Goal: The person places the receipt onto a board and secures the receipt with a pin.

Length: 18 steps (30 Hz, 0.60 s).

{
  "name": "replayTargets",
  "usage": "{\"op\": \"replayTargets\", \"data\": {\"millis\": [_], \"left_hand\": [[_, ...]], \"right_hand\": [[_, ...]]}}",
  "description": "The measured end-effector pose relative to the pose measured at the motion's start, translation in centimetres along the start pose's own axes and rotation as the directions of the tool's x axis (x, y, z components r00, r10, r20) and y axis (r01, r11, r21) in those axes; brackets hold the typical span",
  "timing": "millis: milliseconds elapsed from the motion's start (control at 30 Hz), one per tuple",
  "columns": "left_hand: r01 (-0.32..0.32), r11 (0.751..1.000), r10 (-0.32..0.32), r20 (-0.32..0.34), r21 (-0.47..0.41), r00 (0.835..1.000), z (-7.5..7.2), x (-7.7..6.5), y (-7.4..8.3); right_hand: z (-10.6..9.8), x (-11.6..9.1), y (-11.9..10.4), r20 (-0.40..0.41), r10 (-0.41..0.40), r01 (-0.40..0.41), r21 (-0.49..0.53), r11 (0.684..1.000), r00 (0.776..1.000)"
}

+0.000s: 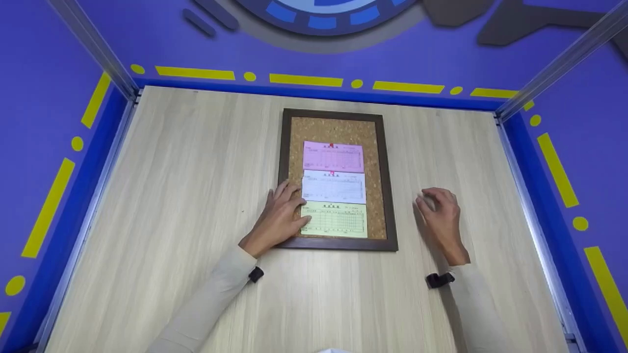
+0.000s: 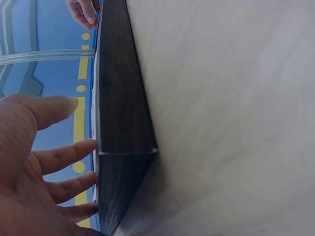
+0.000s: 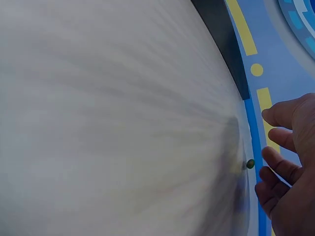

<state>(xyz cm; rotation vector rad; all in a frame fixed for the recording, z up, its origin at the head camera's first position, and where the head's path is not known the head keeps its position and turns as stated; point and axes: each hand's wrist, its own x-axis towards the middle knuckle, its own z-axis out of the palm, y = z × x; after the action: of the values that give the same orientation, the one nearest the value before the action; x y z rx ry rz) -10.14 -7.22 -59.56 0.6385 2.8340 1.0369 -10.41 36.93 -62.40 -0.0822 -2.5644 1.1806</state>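
Note:
A dark-framed corkboard (image 1: 338, 128) lies on the table. Down its middle run a pink slip (image 1: 333, 159), a white slip (image 1: 333, 189) and a green slip (image 1: 334, 223), one below another. Red pins show at the top of the pink slip and at the top of the white one. My left hand (image 1: 280, 215) rests on the board's lower left, fingers spread and fingertips at the slips' left edges. Right of the board, my right hand (image 1: 441, 215) hovers with loosely bent fingers set apart. A small round green object (image 3: 250, 163) shows near its fingertips in the right wrist view.
The pale wood table (image 1: 196, 171) has blue-purple panels with yellow dashes and dots on its left, right and far sides. Metal rails (image 1: 535, 220) run along its side edges. Part of a white object (image 1: 333, 350) shows at the bottom edge.

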Motion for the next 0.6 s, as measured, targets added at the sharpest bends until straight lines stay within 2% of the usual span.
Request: {"op": "replayTargets", "data": {"millis": [167,433,600], "left_hand": [[0.019,0.999,-0.019,0.014,-0.042,1.000,0.2,-0.4,-0.3],[0.019,0.994,-0.019,0.000,-0.104,1.000,0.5,-0.7,-0.7],[0.002,0.993,-0.001,0.014,-0.118,1.000,0.5,-1.0,-0.9]], "right_hand": [[-0.2,0.2,0.4,-0.001,0.033,-0.033,-0.009,0.999,0.999],[-0.4,0.2,1.2,0.023,0.105,-0.105,0.003,0.994,0.994],[-0.4,0.2,1.6,0.025,0.095,-0.096,0.044,0.994,0.995]]}}
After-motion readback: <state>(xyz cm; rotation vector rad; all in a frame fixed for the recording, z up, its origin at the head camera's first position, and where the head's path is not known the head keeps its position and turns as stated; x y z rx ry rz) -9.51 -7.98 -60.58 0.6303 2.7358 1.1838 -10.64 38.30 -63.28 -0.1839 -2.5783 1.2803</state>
